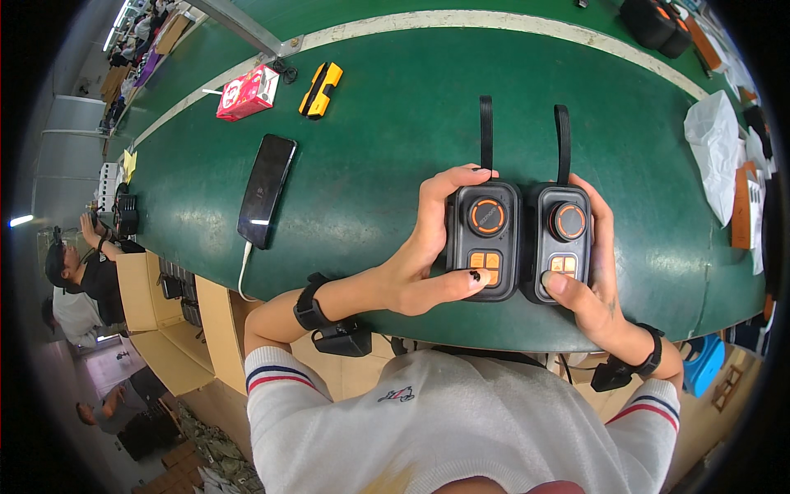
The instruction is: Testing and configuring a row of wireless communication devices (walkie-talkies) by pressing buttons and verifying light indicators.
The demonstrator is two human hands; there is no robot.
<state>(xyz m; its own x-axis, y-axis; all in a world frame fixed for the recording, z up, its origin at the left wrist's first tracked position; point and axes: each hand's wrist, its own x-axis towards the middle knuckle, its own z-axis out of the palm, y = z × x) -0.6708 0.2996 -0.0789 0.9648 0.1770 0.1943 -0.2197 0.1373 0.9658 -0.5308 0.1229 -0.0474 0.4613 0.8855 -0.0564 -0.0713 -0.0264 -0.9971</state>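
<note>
Two black handheld devices stand side by side over the green table (370, 156), each with an orange-ringed round knob, orange buttons and a black strap loop at the top. My left hand (428, 247) is wrapped round the left device (504, 239), its thumb on the lower orange buttons. Round the right device (541, 239) my right hand (597, 263) is closed, the thumb at the bottom edge of its buttons. The fingers behind both devices are partly hidden. Each wrist wears a black band with a small black box.
Left of my hands lies a dark phone (267, 193) with a white cable. Beyond it are a red drink carton (248, 93) with a straw and a yellow-black object (321, 89). A white plastic bag (713, 148) lies at right; an open cardboard box (169, 354) is at lower left. People are at far left.
</note>
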